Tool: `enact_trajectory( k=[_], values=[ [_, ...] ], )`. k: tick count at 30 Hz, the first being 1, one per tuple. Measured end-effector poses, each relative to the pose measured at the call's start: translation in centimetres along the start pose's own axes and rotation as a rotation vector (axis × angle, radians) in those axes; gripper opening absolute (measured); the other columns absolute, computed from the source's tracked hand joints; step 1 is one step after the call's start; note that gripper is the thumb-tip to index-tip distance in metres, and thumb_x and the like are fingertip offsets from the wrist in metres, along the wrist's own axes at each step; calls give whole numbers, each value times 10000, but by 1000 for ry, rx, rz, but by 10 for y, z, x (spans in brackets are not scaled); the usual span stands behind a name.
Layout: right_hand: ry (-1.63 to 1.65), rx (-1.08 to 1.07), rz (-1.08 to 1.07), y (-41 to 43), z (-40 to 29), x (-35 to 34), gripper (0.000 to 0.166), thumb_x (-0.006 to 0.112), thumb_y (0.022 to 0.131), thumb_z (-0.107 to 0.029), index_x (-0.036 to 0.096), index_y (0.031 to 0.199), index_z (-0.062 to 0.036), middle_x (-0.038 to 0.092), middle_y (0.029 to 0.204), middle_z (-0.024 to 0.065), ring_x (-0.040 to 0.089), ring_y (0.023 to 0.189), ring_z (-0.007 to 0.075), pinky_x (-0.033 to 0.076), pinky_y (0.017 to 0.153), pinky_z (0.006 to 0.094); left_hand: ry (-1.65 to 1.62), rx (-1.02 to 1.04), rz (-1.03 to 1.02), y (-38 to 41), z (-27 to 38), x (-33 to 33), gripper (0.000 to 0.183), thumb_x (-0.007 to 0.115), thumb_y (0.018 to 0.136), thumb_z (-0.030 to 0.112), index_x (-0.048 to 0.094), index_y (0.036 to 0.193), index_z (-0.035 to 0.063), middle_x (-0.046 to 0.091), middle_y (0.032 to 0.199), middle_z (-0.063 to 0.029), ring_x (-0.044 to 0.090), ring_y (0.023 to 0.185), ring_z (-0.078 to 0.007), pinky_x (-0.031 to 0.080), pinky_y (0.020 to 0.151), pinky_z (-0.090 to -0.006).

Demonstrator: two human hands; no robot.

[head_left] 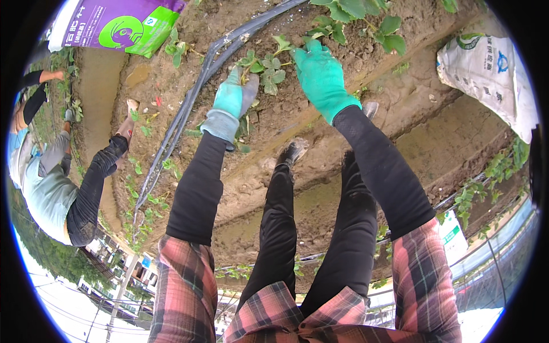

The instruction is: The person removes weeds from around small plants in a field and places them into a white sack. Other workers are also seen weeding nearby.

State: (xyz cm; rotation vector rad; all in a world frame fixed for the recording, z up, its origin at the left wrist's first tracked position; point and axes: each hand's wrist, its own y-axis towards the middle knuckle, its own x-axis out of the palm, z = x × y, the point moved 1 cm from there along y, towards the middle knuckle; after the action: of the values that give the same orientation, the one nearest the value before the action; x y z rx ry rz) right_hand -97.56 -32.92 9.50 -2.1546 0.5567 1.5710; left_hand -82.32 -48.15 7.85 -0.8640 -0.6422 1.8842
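Note:
Both of my hands wear green knitted gloves over a soil bed. My left hand (233, 94) has its fingers closed around the base of a small strawberry plant (271, 70), whose lobed leaves spread to the right. My right hand (319, 77) is palm down beside the same plant's leaves, its fingertips at the stems near the soil; whether it pinches anything is hidden. Larger strawberry plants (349, 10) grow just beyond it. A black drip hose (188, 100) runs along the bed to the left of my left hand.
A purple and green printed sack (124, 25) lies at the upper left, a white sack (489, 77) at the right. Co-workers (47, 197) bend over the rows at the far left. My boots (294, 152) stand in a muddy furrow beside the raised bed (240, 171).

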Motion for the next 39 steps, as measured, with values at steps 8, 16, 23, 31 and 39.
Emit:
enact_trajectory(
  k=[8, 16, 23, 31, 39],
  values=[
    [89, 25, -71, -16, -1, 6, 96, 583, 807, -143, 533, 857, -78, 554, 944, 130, 613, 689, 267, 511, 552, 355, -627, 23, -65, -38, 51, 32, 472, 565, 824, -38, 447, 1276, 30, 609, 1070, -147, 608, 903, -195, 489, 847, -262],
    [403, 77, -143, -17, -6, -1, 184, 609, 793, -149, 540, 923, -39, 598, 813, 174, 617, 713, 323, 504, 619, 410, 798, 329, -51, -51, 34, 45, 518, 582, 814, 326, 465, 1281, 132, 617, 703, -207, 612, 666, -381, 495, 635, -423],
    [737, 210, -551, 1, -2, 1, 195, 609, 788, -147, 579, 939, -27, 602, 760, 111, 591, 638, 198, 485, 587, 341, 839, 262, -114, -47, 38, 29, 380, 528, 869, 308, 542, 1194, 110, 636, 786, -159, 627, 737, -305, 495, 695, -373],
    [1631, 601, -520, 32, -6, -29, 222, 629, 843, -222, 643, 971, -42, 581, 807, 45, 533, 672, 134, 530, 610, 287, -179, -36, 27, -9, 62, -19, 381, 578, 840, 21, 531, 1213, 86, 623, 1047, -77, 621, 846, -114, 547, 675, -211],
    [1419, 380, -474, 33, 9, -25, 473, 493, 891, -471, 606, 1112, -68, 622, 971, 24, 510, 685, 70, 497, 751, 240, 1171, 622, -132, -61, 57, 26, 392, 556, 886, 213, 483, 1254, 101, 644, 807, -59, 646, 729, -219, 321, 921, -689]
  ],
)
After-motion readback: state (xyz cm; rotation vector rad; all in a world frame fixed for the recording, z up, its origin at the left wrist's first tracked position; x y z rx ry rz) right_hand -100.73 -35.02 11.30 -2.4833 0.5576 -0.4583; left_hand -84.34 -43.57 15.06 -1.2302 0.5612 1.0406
